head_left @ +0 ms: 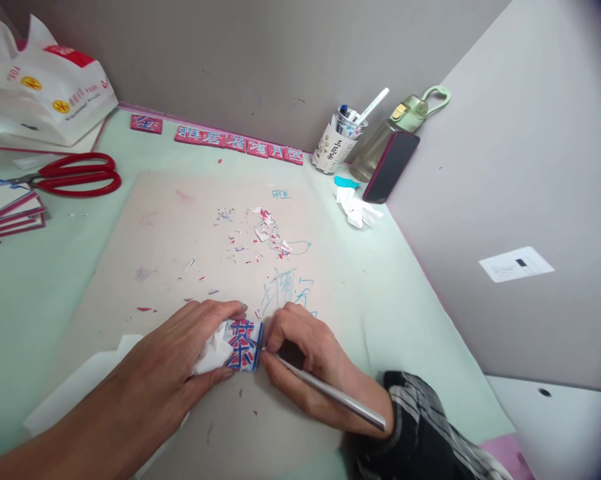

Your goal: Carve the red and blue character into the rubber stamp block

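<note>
My left hand (190, 353) grips a small carving block (244, 345) by its top and bottom edges, with a crumpled white tissue (215, 350) tucked between palm and block. Blue and red strokes of a character cover the block's face. In my right hand (310, 363) is a silver craft knife (335, 393), held like a pen, its tip at the block's right part. Both hands rest low over a beige board (115, 267). Red, white and blue shavings (267, 230) lie scattered beyond the block.
Red carved blocks (237, 142) line the back edge. Red-handled scissors (80, 177) and stacked blocks (10, 207) lie at left, below a white bag (45, 87). At back right stand a pen cup (334, 143), a bottle (380, 147) and a phone (393, 167), near crumpled tissue (355, 208).
</note>
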{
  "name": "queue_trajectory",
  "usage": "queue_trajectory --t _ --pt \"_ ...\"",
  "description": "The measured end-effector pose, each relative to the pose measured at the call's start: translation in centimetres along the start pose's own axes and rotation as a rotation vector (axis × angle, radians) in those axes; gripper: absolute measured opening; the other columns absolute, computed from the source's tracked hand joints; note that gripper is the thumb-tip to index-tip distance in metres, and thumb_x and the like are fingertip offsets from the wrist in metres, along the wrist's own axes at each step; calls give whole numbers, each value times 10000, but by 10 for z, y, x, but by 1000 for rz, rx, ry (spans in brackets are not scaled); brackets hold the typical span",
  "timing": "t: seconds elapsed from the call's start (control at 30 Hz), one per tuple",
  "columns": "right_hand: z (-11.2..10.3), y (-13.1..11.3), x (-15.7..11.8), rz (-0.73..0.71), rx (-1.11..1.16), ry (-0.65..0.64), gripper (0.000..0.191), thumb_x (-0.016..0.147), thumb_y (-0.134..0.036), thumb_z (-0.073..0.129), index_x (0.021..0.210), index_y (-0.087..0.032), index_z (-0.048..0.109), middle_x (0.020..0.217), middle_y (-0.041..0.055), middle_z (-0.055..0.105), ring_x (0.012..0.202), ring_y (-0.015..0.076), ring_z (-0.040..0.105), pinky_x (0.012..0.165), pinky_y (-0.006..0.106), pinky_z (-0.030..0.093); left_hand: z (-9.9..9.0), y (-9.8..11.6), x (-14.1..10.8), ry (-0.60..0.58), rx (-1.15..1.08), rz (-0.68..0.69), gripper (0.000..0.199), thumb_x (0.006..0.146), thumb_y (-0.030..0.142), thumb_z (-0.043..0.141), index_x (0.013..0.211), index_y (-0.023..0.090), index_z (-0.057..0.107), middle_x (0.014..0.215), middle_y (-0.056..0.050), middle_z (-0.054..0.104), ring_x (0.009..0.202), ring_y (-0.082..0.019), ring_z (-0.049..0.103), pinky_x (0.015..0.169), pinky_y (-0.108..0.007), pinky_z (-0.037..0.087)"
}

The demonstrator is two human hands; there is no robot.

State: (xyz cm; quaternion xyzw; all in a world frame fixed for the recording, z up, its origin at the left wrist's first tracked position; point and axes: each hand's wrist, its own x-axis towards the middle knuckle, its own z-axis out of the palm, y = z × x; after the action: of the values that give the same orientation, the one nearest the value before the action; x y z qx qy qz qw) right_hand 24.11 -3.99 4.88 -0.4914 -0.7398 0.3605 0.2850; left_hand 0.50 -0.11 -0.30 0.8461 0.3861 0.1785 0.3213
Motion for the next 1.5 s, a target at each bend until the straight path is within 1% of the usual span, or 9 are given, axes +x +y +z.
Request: queue_trajectory --t 0.23,0.43,0.63,0.77,0.87,0.97,1.13,1.37,1.5 --pt "-3 -3 1 2 -9 -35 199 871 -94 536 793 -235 420 783 -7 514 756 171 465 717 308 375 5 -4 -4 13 16 -21 493 997 440 545 1460 390 383 1423 -6 608 1322 -297 569 1118 -492 484" --pt "-5 -2 -1 -10 -5 -48 214 858 -85 534 791 -236 397 778 -2 532 750 173 453 719 317 380 2 -2 -4 24 -2 -8 478 993 419 554 1448 389 410 1403 4 626 1290 -274 602 1091 -436 517" --pt "-6 3 -3 110 192 4 193 848 -132 605 748 -229 471 759 -10 549 733 159 493 675 295 402 2 -2 -3 7 -25 -27 480 990 434 556 1451 386 431 1404 4 626 1291 -285 598 1093 -441 513" --pt "-2 7 -2 88 165 31 165 858 -138 624 774 -225 513 794 4 601 752 165 510 696 304 420 -1 0 0 30 -48 0 438 979 407 584 1404 377 480 1337 7 662 1222 -268 640 1030 -390 552" --pt "-2 7 0 65 122 19 163 869 -123 606 782 -225 514 809 9 621 768 168 515 712 306 421 -2 0 1 25 -51 13 437 985 385 573 1410 381 470 1317 1 666 1198 -260 648 1003 -379 560" --pt "-4 7 2 37 89 -5 170 869 -106 597 787 -226 508 825 12 628 785 171 518 728 307 425 -1 -1 0 2 -42 8 450 999 388 552 1432 394 430 1343 -2 649 1227 -261 629 1020 -396 549" --pt "-7 8 2 54 100 -39 170 866 -109 603 789 -227 507 841 17 629 782 172 532 725 305 440 2 -3 -3 10 -20 2 464 995 418 552 1441 367 435 1393 -16 632 1279 -286 601 1075 -436 520" --pt "-10 6 2 65 79 -73 178 861 -102 611 794 -226 502 827 13 605 761 168 516 704 299 433 2 -1 -2 49 -16 17 453 988 410 552 1428 340 473 1352 -22 665 1241 -280 635 1052 -413 544" --pt "-12 6 2 61 74 -92 192 850 -85 616 799 -227 496 818 3 581 757 163 504 706 296 418 2 -1 -1 42 -25 18 459 992 396 552 1438 346 454 1366 -15 657 1253 -269 626 1061 -406 538"
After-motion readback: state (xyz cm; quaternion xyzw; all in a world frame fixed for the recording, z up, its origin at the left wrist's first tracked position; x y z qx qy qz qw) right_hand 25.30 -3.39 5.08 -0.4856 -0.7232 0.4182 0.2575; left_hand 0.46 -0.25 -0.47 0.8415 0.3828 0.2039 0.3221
